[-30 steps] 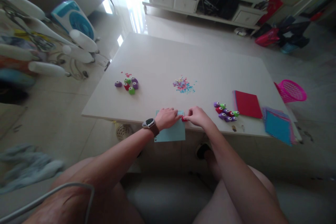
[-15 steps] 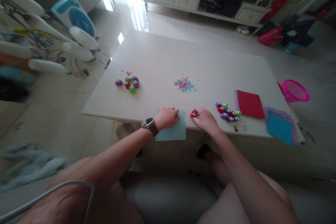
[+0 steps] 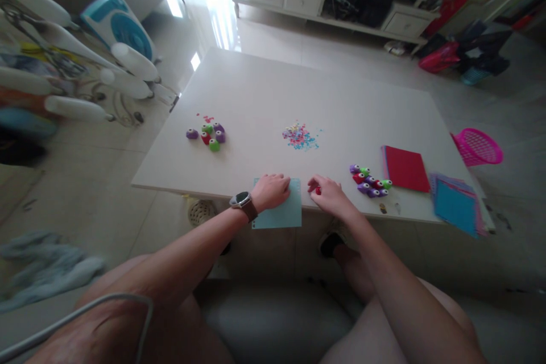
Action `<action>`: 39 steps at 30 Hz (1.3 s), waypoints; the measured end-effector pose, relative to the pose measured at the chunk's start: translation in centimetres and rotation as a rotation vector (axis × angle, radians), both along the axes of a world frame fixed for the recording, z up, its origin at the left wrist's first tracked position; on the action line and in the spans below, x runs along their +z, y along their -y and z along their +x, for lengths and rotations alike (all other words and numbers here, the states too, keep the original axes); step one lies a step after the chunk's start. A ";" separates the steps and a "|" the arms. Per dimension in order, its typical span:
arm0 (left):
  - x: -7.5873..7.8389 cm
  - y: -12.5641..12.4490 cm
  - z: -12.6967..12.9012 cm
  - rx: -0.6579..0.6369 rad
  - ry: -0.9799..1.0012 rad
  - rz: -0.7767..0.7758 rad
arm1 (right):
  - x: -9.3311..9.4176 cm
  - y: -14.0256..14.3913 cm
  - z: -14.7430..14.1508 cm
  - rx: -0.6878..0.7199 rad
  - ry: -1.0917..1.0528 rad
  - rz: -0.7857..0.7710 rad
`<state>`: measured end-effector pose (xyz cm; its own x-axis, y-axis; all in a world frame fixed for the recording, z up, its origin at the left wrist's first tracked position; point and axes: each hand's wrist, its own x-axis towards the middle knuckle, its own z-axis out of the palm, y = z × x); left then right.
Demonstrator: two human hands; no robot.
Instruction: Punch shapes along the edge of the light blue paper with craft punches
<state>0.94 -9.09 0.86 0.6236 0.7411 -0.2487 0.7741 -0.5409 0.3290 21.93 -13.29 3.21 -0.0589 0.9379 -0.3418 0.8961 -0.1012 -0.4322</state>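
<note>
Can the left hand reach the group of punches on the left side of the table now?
Probably yes: the left hand rests on the blue sheet, and only bare table lies between it and those punches.

The right hand (image 3: 330, 194) covers nearly all of the small red punch (image 3: 318, 189), so only a sliver of red shows and its shape cannot be told. The left hand (image 3: 273, 190) hides the upper part of the light blue sheet (image 3: 279, 215), whose lower part hangs over the worktop (image 3: 298, 96) edge. The heap of paper bits (image 3: 300, 137) is too small to tell the shapes. The stack of coloured sheets (image 3: 455, 205) at the right is blurred. The left margin, with white rods (image 3: 63, 108), is smeared, and the grey cable (image 3: 85, 313) runs off the bottom edge.
</note>
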 end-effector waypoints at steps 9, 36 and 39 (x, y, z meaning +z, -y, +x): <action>-0.2 -0.1 0.1 0.004 0.029 -0.011 | -0.9 -0.2 0.6 -0.029 0.065 0.184; 0.2 -3.6 -0.8 0.425 0.695 -0.490 | 0.6 0.1 -3.6 0.139 -0.210 0.505; 1.3 -5.5 -4.9 0.468 0.416 -0.185 | 0.4 0.5 -4.2 0.161 -0.197 0.508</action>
